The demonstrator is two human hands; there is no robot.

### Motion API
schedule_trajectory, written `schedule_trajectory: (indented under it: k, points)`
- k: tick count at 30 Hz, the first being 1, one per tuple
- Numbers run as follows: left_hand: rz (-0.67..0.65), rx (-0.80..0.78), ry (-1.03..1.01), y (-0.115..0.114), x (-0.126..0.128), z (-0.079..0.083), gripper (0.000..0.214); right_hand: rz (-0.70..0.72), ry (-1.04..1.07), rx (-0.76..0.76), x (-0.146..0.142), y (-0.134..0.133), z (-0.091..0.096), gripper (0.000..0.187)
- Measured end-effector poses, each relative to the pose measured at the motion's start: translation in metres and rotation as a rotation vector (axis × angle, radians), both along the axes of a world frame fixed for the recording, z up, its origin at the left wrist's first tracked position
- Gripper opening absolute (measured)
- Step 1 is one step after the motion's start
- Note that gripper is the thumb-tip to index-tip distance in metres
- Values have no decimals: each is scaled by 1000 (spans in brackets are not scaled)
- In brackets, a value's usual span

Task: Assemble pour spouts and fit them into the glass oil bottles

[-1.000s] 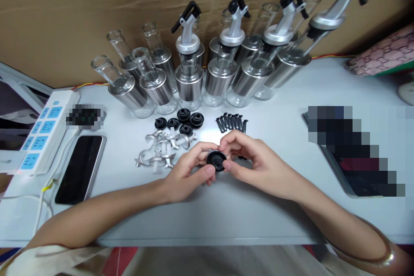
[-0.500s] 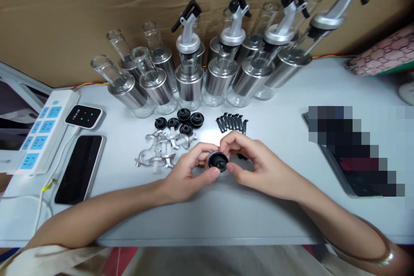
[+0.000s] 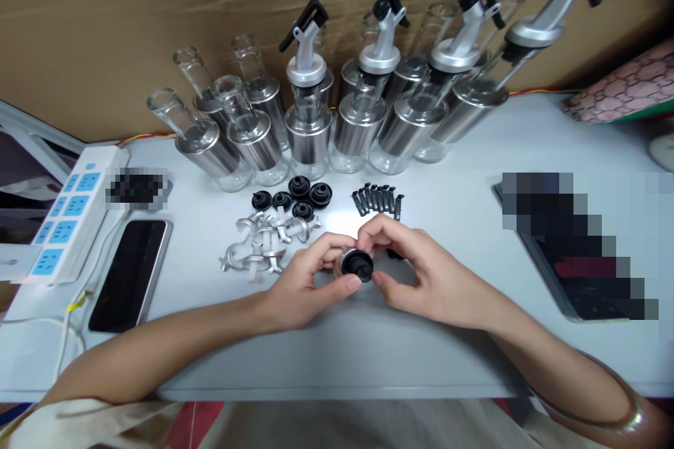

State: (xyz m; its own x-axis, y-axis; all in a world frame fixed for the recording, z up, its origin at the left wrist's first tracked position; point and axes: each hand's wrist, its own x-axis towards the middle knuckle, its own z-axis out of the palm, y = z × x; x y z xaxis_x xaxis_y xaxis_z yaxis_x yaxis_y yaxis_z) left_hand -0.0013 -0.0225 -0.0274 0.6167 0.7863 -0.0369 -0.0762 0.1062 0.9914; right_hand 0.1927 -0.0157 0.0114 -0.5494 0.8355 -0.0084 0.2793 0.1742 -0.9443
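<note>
Between my two hands is a bottle pourer (image 3: 358, 265), its black stopper side turned toward me and a silver rim showing round it. My left hand (image 3: 310, 280) grips it from the left with thumb and fingers. From the right, the fingertips of my right hand (image 3: 411, 273) close on the same pourer. Just beyond my left hand lies a pile of silver pourer spouts (image 3: 263, 242). Several black stoppers (image 3: 300, 196) sit behind that pile. Small black levers (image 3: 376, 198) lie in a row beyond my right hand.
Glass bottles with steel sleeves (image 3: 308, 137) stand along the cardboard back wall, several fitted with pourers. At left are a power strip (image 3: 68, 217), a pixelated small device (image 3: 137, 189) and a phone (image 3: 131, 273). A dark, partly pixelated flat device (image 3: 552, 273) lies at right.
The pourer has tilted and shifted slightly right and down in my fingers. My right thumb has moved a little along its edge.
</note>
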Motion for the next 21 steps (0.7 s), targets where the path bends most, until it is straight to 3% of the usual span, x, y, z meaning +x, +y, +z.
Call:
schedule_trajectory:
  k: [21]
  points:
    - [1, -16, 35, 0, -1, -1, 38, 36, 14, -53, 1, 2, 2, 19]
